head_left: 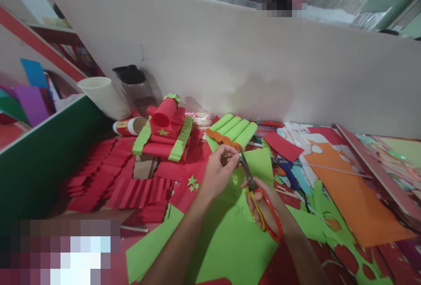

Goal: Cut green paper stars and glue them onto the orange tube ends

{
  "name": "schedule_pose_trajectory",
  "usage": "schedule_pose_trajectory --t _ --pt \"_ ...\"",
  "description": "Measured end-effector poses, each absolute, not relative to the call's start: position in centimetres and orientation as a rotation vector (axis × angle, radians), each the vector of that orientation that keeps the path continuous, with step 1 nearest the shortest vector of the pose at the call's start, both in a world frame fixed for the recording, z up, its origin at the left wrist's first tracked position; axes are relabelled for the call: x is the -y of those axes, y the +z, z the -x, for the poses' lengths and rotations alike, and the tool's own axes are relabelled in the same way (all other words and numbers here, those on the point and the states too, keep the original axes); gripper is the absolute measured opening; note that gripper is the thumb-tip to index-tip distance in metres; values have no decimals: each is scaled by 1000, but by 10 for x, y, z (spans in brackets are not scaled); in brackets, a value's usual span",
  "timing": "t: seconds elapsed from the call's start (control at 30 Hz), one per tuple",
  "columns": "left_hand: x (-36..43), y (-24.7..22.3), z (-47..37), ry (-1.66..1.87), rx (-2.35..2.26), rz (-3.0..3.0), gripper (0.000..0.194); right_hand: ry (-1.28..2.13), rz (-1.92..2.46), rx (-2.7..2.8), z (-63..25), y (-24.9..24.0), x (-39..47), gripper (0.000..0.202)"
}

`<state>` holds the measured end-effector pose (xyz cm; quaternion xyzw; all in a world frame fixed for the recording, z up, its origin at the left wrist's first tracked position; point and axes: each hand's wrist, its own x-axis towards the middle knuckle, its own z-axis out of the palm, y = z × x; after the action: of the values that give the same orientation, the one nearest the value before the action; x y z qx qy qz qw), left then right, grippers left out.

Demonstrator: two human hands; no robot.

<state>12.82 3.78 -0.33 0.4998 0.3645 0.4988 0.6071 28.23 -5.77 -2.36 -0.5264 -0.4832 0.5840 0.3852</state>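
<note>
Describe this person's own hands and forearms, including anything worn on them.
The left hand and right hand are bare, without gloves. The left forearm and right forearm are slender and uncovered as far as they show: no sleeves, watch or bracelet visible. Fine markings are too blurred to tell.

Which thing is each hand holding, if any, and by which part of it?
The right hand holds the scissors by their red and yellow handles. Whether the left hand holds anything near the blade tips cannot be told.
</note>
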Motion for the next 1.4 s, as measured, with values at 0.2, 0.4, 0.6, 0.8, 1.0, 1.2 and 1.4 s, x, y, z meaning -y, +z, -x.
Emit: schedule_pose_trajectory --t 0.2,0.4,0.6,0.8,1.0,1.2,1.4 --pt "-35 0 -129 1156 -824 -1121 17 1509 1298 1205 -282 -26 56 64" --pt "-36 -2 -131 1163 -809 -1125 20 1496 1262 1240 -282 -24 57 68" --pt "-34 0 -132 1174 -794 -1141 21 1468 1247 1234 -281 -24 57 70" --pt "-32 4 -132 1173 -793 -1122 22 1470 1254 1212 -283 -27 56 71" --pt "-31 2 -134 1187 -792 -1130 21 1413 1363 1212 -280 -22 52 78" --pt "-32 2 -134 1191 -798 -1140 17 1419 1356 1180 -278 -24 54 73" --pt "-29 5 -135 1204 -812 -1114 18 1447 1306 1110 -278 -34 53 67"
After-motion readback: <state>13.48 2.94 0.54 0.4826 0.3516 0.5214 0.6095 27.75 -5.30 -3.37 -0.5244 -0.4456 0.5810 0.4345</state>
